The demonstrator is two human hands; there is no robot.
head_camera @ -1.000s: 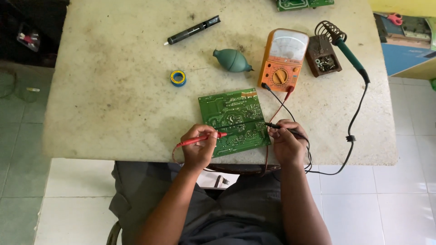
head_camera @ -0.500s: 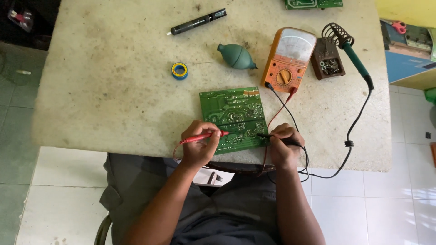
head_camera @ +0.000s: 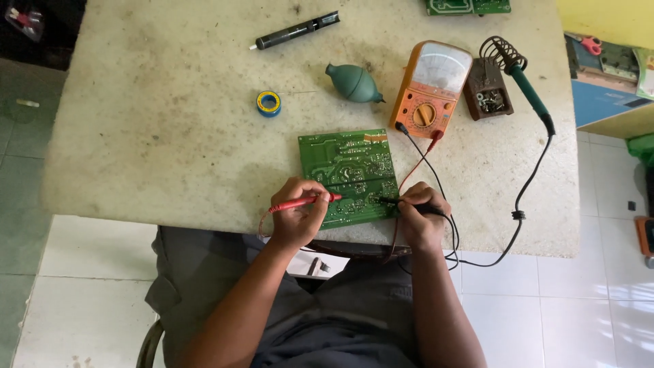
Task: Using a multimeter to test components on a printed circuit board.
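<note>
— Holding the red probe (head_camera: 303, 202) pinched in my left hand (head_camera: 296, 219), tip laid on the near part of the green circuit board (head_camera: 351, 176); my right hand (head_camera: 419, 219) is closed around the black probe (head_camera: 402, 202), its tip on the board's near right corner. Both grips are tight and narrow, fingers wrapped on the probe bodies.

— Where does the board sit?

— Flat on the table (head_camera: 170, 136), at its near edge, right in front of me, between my two hands.

— What could go wrong?

— I'd judge that a tip could skid off its pad and bridge two neighbouring solder points, since the board only lies loose and nothing clamps it. A push from either hand could also slide it toward the edge.

— And the leads?

— The red and black leads (head_camera: 422, 160) run from the orange multimeter (head_camera: 432, 88) across the board's right side to my hands. If I pull away they could go taut and drag the meter.

— Anything else close by?

— A soldering iron (head_camera: 528, 88) rests in its coil stand (head_camera: 487, 92) just beside the meter, its cord (head_camera: 524, 204) looping down near my right wrist; that cord could snag. Farther off lie a green rubber blower (head_camera: 353, 83), a blue-and-yellow tape roll (head_camera: 268, 103) and a dark desoldering pump (head_camera: 296, 31), all well apart from the board.
</note>
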